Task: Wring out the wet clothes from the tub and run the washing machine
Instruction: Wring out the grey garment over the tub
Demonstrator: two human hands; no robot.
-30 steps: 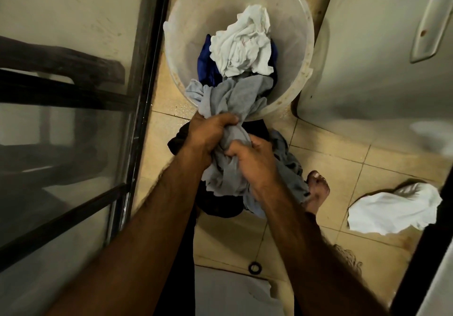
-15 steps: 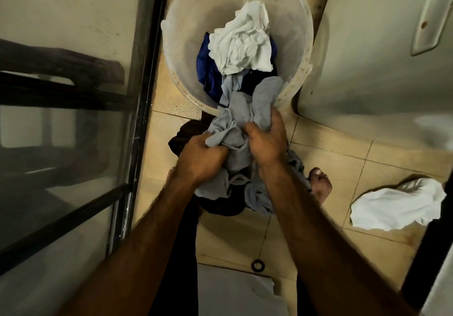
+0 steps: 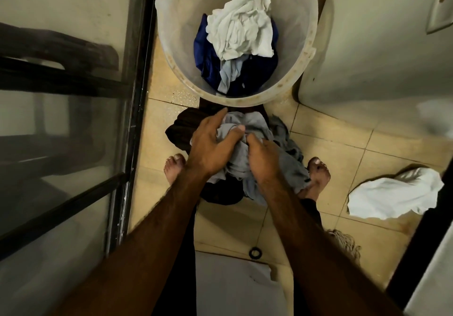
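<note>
A translucent plastic tub (image 3: 304, 53) stands on the tiled floor at the top. Inside it lie a crumpled white cloth (image 3: 241, 28), a dark blue garment (image 3: 203, 53) and a grey piece (image 3: 229, 75). Just below the tub's rim, both hands hold a bunched grey garment (image 3: 257, 125) above a heap of dark and grey clothes (image 3: 179, 129) on the floor. My left hand (image 3: 212, 144) grips the bundle from the left with its thumb pressed into the cloth. My right hand (image 3: 263, 158) clutches it from the right, fingers curled into the fabric.
The pale washing machine body (image 3: 372, 58) fills the upper right. A dark-framed glass door (image 3: 137, 95) runs down the left. A white cloth (image 3: 394, 194) lies on the floor at right. My bare feet (image 3: 318, 171) flank the heap. A small black ring (image 3: 255, 252) lies on the tiles.
The grey garment has come fully out of the tub and is bunched lower, over the floor heap. Both hands moved down and back with it, regripping closer together.
</note>
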